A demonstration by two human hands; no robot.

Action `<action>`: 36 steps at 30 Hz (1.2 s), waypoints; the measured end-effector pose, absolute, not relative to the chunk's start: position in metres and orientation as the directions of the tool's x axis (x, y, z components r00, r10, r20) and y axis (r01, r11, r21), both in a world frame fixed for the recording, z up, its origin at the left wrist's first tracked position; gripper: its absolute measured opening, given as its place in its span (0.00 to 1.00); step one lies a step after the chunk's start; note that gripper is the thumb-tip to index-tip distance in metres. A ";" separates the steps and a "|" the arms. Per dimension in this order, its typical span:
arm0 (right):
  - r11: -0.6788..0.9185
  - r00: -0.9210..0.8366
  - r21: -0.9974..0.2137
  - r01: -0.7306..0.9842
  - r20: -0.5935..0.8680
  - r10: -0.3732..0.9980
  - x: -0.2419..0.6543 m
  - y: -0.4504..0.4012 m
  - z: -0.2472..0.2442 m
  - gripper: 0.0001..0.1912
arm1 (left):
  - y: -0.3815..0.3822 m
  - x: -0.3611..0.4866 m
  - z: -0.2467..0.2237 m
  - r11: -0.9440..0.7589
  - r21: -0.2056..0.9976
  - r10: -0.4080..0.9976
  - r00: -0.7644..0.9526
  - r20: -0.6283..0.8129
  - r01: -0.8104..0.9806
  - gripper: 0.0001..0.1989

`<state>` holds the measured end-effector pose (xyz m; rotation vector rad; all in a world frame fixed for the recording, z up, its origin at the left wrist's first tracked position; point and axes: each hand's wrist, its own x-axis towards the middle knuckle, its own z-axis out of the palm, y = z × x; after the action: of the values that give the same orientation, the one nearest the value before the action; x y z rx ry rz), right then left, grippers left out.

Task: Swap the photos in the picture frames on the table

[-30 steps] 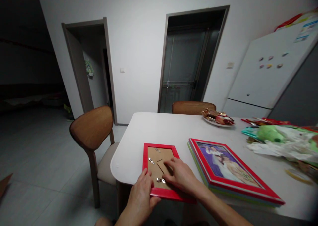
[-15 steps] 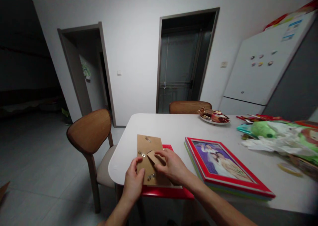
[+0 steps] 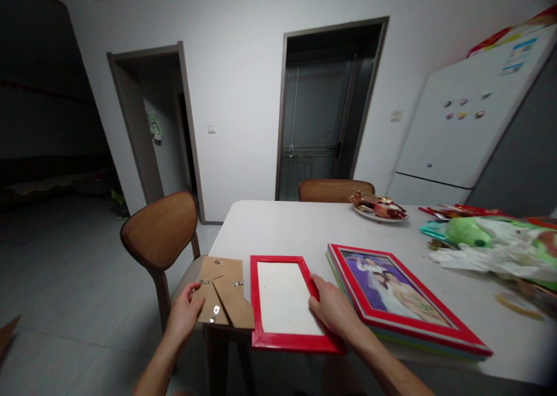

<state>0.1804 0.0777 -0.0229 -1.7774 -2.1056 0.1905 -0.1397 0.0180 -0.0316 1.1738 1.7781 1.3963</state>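
My left hand (image 3: 187, 308) grips the left edge of a brown backing board (image 3: 232, 297), which has metal clips and a folded stand flap on its face. The board is at the table's front left corner, partly past the edge. To its right lies a red picture frame (image 3: 300, 342) with a plain white sheet (image 3: 285, 297) showing inside it. My right hand (image 3: 333, 308) is closed on the frame's right side. Beside that hand, a larger red-framed photo (image 3: 391, 288) of people rests on top of a stack of frames.
On the white table (image 3: 270, 225) stand a plate of wrapped items (image 3: 378, 205), a green plush-like item (image 3: 467, 231) with white plastic, and a roll of tape (image 3: 517, 306). Wooden chairs are at the left (image 3: 161, 227) and the far side (image 3: 337, 190).
The backing board has moved left, away from the red frame, with my left hand holding it. My right hand has let go of the board's flap and taken the frame's right side.
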 end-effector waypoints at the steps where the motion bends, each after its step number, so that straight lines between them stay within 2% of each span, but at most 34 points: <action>1: 0.184 -0.119 -0.362 0.914 0.193 0.974 0.180 0.079 -0.020 0.26 | 0.018 -0.141 -0.031 0.062 0.940 0.891 -0.443 0.099 0.335 0.15; 3: 0.145 -0.083 -0.460 0.876 0.152 0.985 0.179 0.080 -0.013 0.28 | 0.017 -0.141 -0.029 0.059 0.898 0.878 -0.451 0.161 0.437 0.16; 5: 0.059 -0.040 -0.651 0.756 0.044 0.998 0.178 0.078 -0.005 0.31 | 0.015 -0.137 -0.025 0.053 0.856 0.866 -0.450 0.217 0.514 0.17; 7: -0.050 -0.058 -0.871 0.489 -0.089 0.994 0.176 0.073 0.005 0.33 | 0.012 -0.121 -0.018 0.034 0.826 0.865 -0.431 0.258 0.563 0.17; 8: -0.095 -0.098 -0.944 0.316 -0.132 0.986 0.174 0.070 0.010 0.35 | 0.010 -0.109 -0.014 0.010 0.814 0.869 -0.408 0.280 0.581 0.17; 10: -0.150 -0.180 -0.989 0.013 -0.150 0.972 0.170 0.063 0.021 0.37 | 0.005 -0.076 -0.005 -0.069 0.793 0.888 -0.324 0.326 0.606 0.19; 11: -0.160 -0.202 -0.984 -0.077 -0.142 0.969 0.167 0.059 0.027 0.38 | 0.002 -0.057 0.000 -0.161 0.770 0.899 -0.231 0.373 0.617 0.20; 14: -0.140 -0.208 -0.974 -0.179 -0.102 0.973 0.161 0.052 0.042 0.40 | -0.005 -0.004 0.011 -0.371 0.708 0.897 0.035 0.441 0.601 0.27; 17: -0.135 -0.217 -0.969 -0.205 -0.089 0.972 0.158 0.049 0.049 0.41 | -0.007 0.026 0.018 -0.496 0.611 0.834 0.142 0.534 0.617 0.26; 19: -0.120 -0.210 -0.974 -0.192 -0.079 0.975 0.159 0.052 0.049 0.41 | -0.006 0.029 0.022 -0.574 0.525 0.768 0.190 0.612 0.629 0.20; 21: -0.082 -0.183 -0.987 -0.139 -0.056 0.982 0.161 0.056 0.043 0.42 | -0.004 0.020 0.028 -0.604 0.479 0.716 0.168 0.678 0.637 0.18; 23: -0.039 -0.150 -0.999 -0.013 -0.037 0.988 0.165 0.063 0.035 0.40 | -0.003 0.003 0.033 -0.538 0.533 0.711 0.012 0.703 0.653 0.18; 25: 0.009 -0.107 -0.973 0.229 -0.016 0.994 0.170 0.069 0.024 0.35 | -0.003 -0.020 0.035 -0.406 0.671 0.735 -0.214 0.643 0.621 0.18; 27: 0.072 -0.061 -0.854 0.515 0.048 0.997 0.174 0.074 0.012 0.31 | -0.003 -0.044 0.030 -0.284 0.814 0.762 -0.395 0.513 0.507 0.18; 29: 0.128 -0.052 -0.686 0.716 0.131 0.990 0.177 0.078 0.000 0.29 | -0.005 -0.064 0.016 -0.225 0.913 0.783 -0.494 0.378 0.341 0.20; 32: 0.177 -0.086 -0.516 0.838 0.196 0.977 0.179 0.081 -0.016 0.27 | -0.008 -0.084 -0.011 -0.173 0.973 0.812 -0.536 0.229 0.154 0.21; 36: 0.209 -0.132 -0.403 0.891 0.209 0.969 0.179 0.081 -0.027 0.24 | -0.011 -0.091 -0.034 -0.090 0.973 0.830 -0.524 0.192 0.214 0.20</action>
<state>0.1790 0.0810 -0.0270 -1.7262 -2.0713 0.2501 -0.0909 -0.0110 -0.0345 1.1344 1.7010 1.6555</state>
